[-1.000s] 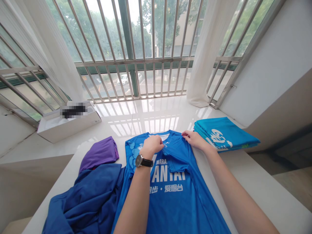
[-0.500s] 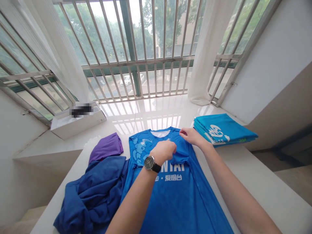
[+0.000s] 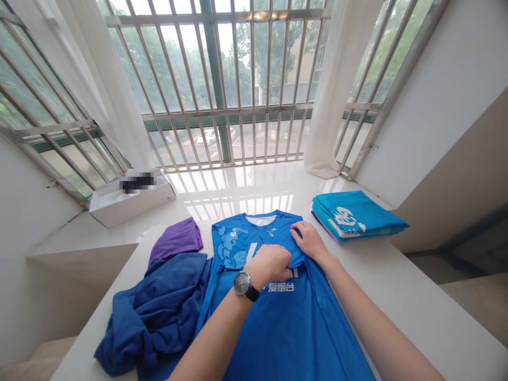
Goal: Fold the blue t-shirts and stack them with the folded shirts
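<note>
Clenching the jersey (image 3: 262, 330) in my left hand (image 3: 270, 266), pressing it open-fingered with my right hand (image 3: 310, 242), teal shirts (image 3: 355, 216) lying at two o'clock.

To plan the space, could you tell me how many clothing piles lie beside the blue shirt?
3: a folded teal stack to the right, a purple garment to the left, and a crumpled navy heap in front of it.

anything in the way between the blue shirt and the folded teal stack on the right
Nothing visible: only the white counter lies between the blue shirt and the folded teal shirts. The right hand rests on the shirt's edge, its forearm running below that gap.
</note>
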Demonstrator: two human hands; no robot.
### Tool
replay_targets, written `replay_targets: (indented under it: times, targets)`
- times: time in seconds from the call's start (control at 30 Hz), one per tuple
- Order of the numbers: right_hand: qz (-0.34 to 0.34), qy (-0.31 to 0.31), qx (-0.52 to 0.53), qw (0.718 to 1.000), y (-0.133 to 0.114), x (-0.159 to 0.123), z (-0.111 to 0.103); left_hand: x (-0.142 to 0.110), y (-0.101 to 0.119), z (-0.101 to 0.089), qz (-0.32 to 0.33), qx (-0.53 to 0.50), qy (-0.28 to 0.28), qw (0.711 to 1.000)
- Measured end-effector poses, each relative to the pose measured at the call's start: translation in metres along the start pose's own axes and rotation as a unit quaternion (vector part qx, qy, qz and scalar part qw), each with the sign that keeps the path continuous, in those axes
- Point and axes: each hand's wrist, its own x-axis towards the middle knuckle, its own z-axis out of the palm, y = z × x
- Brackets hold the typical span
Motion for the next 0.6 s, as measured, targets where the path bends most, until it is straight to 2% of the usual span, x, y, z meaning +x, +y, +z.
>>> replay_targets:
  times: [0.13,0.2,0.3,0.37,0.47,0.6]
  targets:
    - [-0.015,0.011,-0.006,1.000,0.000,-0.002,-0.002,0.003,-0.008,0.005,0.002,-0.052,-0.043,0.998]
    - [-0.011,0.025,-0.010,1.000,0.000,-0.001,-0.005,0.005,-0.014,0.007,-0.005,-0.056,-0.013,0.998]
    - [-0.005,0.041,-0.014,0.999,-0.001,0.000,-0.012,0.008,-0.022,0.012,-0.038,-0.030,0.076,0.996]
    - [-0.008,0.039,-0.010,0.999,-0.002,0.001,-0.016,0.010,-0.025,0.020,-0.045,-0.015,0.106,0.993]
    - [-0.025,0.019,0.007,0.999,-0.008,-0.004,-0.022,0.013,-0.028,0.035,-0.050,-0.001,0.104,0.993]
    - [-0.048,-0.014,0.038,0.998,-0.015,-0.024,-0.030,0.016,-0.034,0.049,-0.070,-0.006,0.085,0.994]
